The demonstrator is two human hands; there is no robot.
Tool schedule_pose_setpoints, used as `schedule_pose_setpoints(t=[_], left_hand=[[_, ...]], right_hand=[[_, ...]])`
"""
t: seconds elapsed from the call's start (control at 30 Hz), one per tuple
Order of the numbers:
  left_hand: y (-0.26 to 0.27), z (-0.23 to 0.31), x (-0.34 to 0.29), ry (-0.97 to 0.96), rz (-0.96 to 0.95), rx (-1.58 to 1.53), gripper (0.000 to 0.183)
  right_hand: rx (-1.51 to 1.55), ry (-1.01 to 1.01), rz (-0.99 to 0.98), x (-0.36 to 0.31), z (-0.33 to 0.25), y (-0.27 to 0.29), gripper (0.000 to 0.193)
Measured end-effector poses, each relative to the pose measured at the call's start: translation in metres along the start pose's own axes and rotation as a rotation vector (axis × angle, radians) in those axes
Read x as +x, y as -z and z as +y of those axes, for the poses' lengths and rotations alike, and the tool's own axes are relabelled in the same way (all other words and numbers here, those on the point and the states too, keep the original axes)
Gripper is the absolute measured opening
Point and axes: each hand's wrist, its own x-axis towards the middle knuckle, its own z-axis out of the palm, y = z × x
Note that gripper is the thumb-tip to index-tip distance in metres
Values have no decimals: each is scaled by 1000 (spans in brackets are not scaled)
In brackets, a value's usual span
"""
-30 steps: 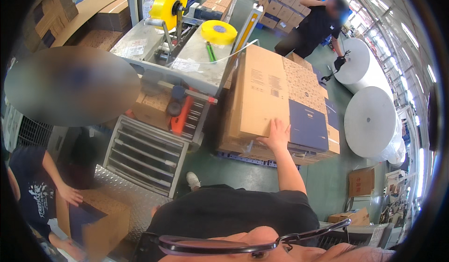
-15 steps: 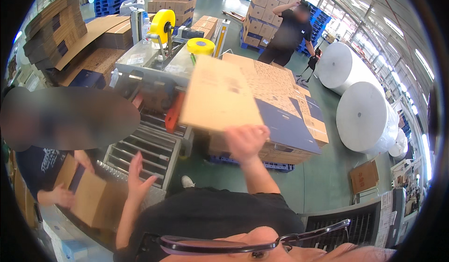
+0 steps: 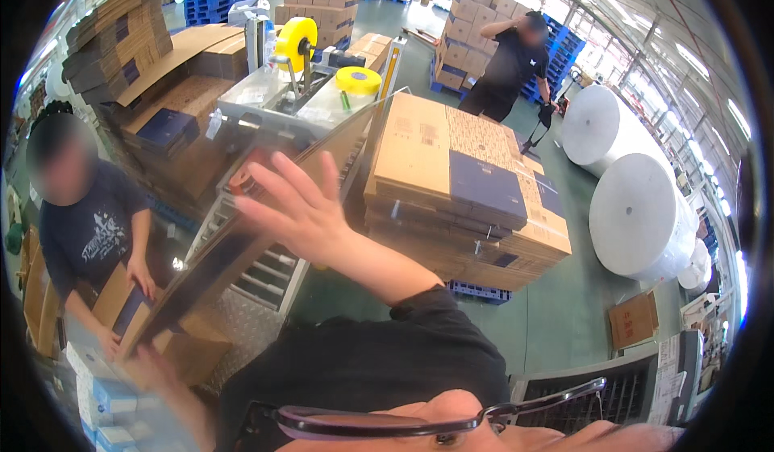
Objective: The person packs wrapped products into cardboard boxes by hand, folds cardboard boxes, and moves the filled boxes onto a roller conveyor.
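Note:
A flattened cardboard box (image 3: 211, 279) stands tilted nearly edge-on across the roller conveyor, slanting from lower left to upper right. My right hand (image 3: 302, 214) is open against its near side, fingers spread wide. At the box's lower end is my left hand (image 3: 160, 371), smeared by motion, so its fingers cannot be read. Just beyond that end, a co-worker's hands (image 3: 139, 279) rest on a partly formed carton (image 3: 189, 347). To my right, a stack of flattened boxes (image 3: 411, 149) with dark blue panels sits on a blue pallet (image 3: 480, 292).
A taping machine with yellow tape rolls (image 3: 297, 42) stands ahead beside the roller conveyor (image 3: 270, 279). More flattened boxes (image 3: 121, 37) are piled at far left. Large white paper rolls (image 3: 633, 214) lie at right. Another person (image 3: 512, 65) stands beyond the stack.
The flattened box has swung left from beside the stack and turned nearly edge-on. My right hand has gone from gripping its edge to spread fingers. My left hand has moved down and left.

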Motion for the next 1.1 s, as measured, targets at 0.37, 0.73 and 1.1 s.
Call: schedule_pose_setpoints(t=[0.37,0.73,1.1], left_hand=[[43,20,-111,-221,83,906,51],[-5,37,-59,262,744,374,44],[-141,195,-87,393,-786,1031,78]], right_hand=[[612,37,-324,-134,-87,-204,64],[973,136,-294,-136,-84,-171,15],[1411,607,-753,-145,-75,-221,31]])
